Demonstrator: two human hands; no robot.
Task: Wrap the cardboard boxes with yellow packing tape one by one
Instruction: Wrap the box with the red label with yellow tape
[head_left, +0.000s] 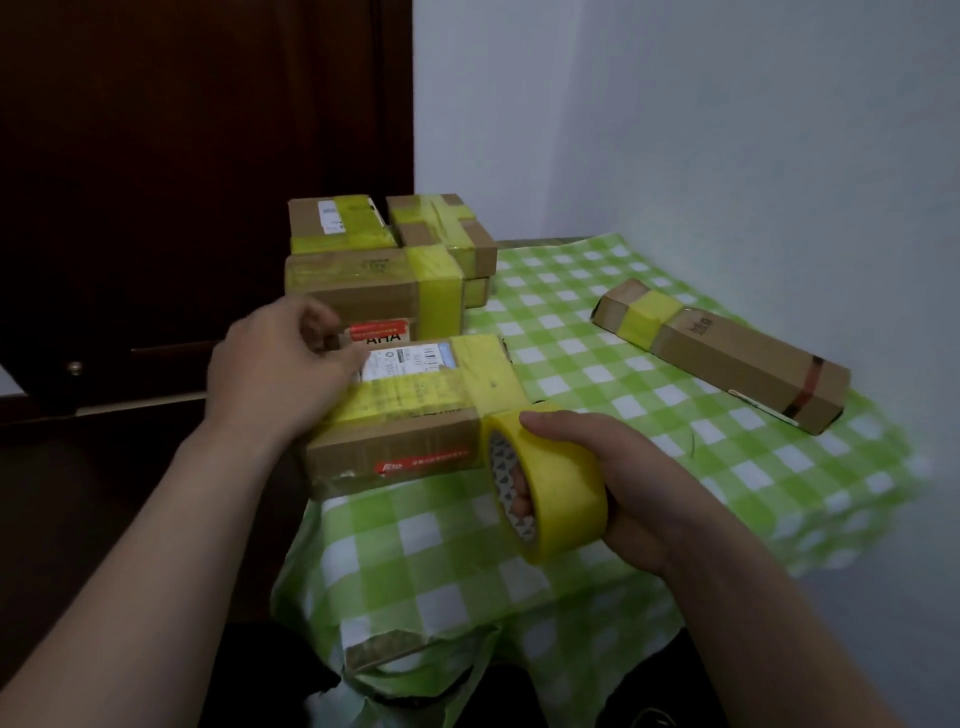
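A cardboard box (400, 447) with a white label lies at the table's left front edge, crossed by yellow tape on top. My left hand (275, 369) rests on its far left top, fingers curled over the box's edge. My right hand (618, 478) grips a roll of yellow packing tape (550, 483) held against the box's right end, fingers through the core. A strip of yellow tape (485, 374) runs from the roll up over the box's right side.
Three taped boxes (374, 270) stand stacked behind the box I hold. A long narrow box (727, 353) with a yellow band lies at the right near the white wall. A green checked cloth (623, 499) covers the table. A dark wooden door (182, 156) is at the left.
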